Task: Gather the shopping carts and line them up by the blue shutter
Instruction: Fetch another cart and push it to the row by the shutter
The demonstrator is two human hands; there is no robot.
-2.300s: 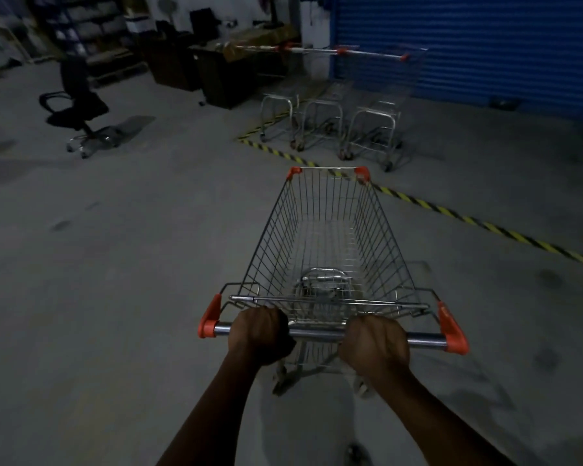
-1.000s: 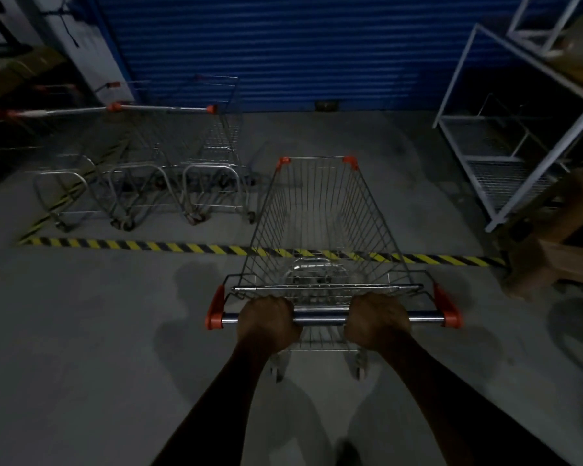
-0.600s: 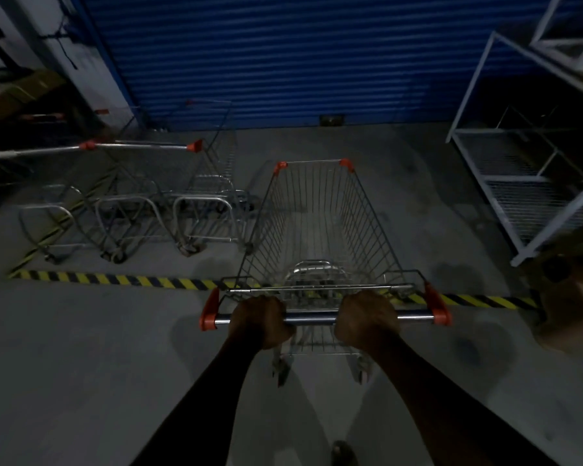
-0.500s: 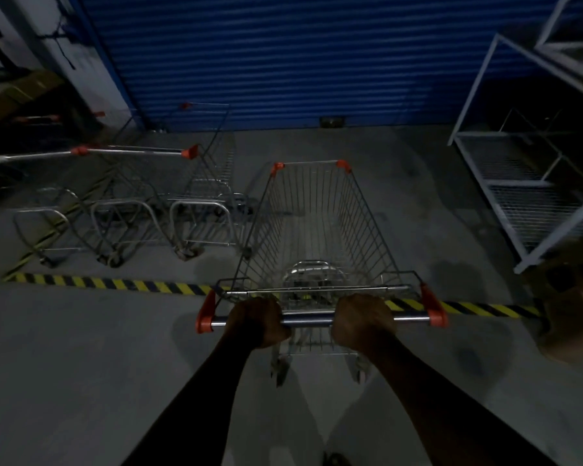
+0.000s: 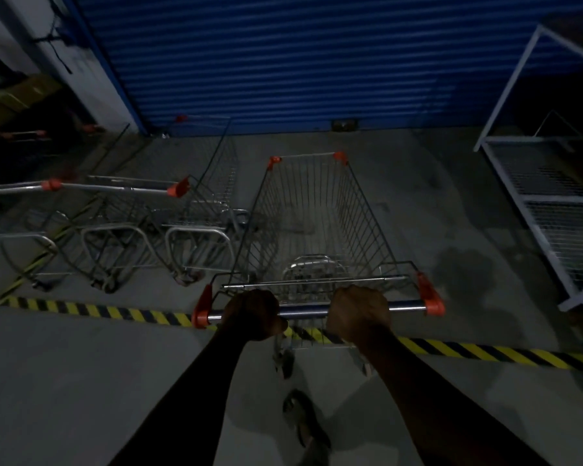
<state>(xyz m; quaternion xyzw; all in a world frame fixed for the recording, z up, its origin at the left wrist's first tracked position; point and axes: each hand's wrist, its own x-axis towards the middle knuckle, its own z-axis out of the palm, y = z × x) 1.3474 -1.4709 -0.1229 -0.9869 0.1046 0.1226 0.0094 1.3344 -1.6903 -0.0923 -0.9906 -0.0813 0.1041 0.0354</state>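
Observation:
A wire shopping cart [image 5: 312,223] with orange corner caps stands straight ahead, its front facing the blue shutter [image 5: 283,58]. My left hand [image 5: 253,314] and my right hand [image 5: 359,312] both grip its metal handle bar [image 5: 303,310]. The basket is past the yellow-black floor stripe [image 5: 478,351], and the rear wheels sit about on it. A row of parked carts [image 5: 148,223] stands side by side just to the left, also facing the shutter. The nearest of them is close beside my cart's left flank.
A white metal shelf rack [image 5: 549,196] stands at the right, near the shutter. Dark boxes and clutter [image 5: 17,95] fill the far left corner by a white pillar [image 5: 81,62]. My foot [image 5: 303,422] shows on the grey concrete floor behind the cart.
I have walked the cart forward toward the shutter. Its basket has crossed the striped line and drawn level with the parked carts on the left. Both hands stayed on the handle.

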